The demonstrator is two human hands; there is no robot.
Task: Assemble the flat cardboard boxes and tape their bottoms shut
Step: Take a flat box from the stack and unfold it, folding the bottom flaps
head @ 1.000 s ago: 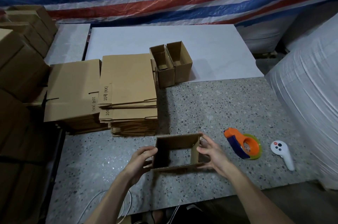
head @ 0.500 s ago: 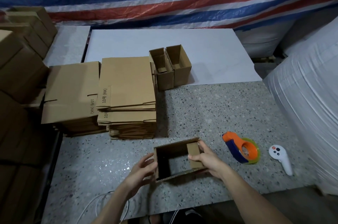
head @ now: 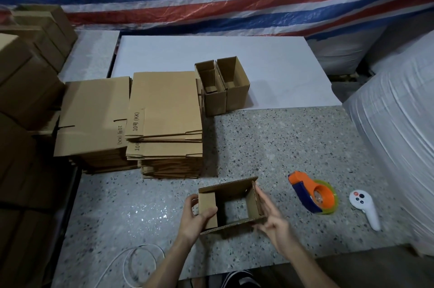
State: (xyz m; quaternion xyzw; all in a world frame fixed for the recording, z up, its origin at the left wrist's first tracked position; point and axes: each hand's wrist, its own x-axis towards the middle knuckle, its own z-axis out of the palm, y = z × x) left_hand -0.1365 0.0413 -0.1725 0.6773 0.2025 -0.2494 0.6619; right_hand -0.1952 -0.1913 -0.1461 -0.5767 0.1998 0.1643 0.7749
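A small brown cardboard box (head: 231, 190) stands opened into a tube on the speckled table (head: 281, 137), near its front edge. My left hand (head: 192, 222) holds its left side, thumb on the short left flap folded inward and fingers behind it. My right hand (head: 273, 219) lies with straight fingers against the outside of the upright right flap. An orange and blue tape dispenser (head: 312, 193) lies to the right of the box, untouched. Two stacks of flat boxes (head: 164, 104) (head: 94, 113) sit at the left. Two assembled open boxes (head: 211, 90) (head: 234, 80) stand behind them.
A white controller (head: 362, 207) lies right of the dispenser. A large white wrapped bale (head: 399, 135) borders the table's right side. Brown cartons (head: 23, 80) are piled at the left. A white cable (head: 131, 262) loops over the front edge. A white sheet (head: 258, 64) covers the table's back.
My left hand has folded the short left flap inward. The right flap, which my right hand had folded in half a second ago, now stands upright with my right fingers outside it.
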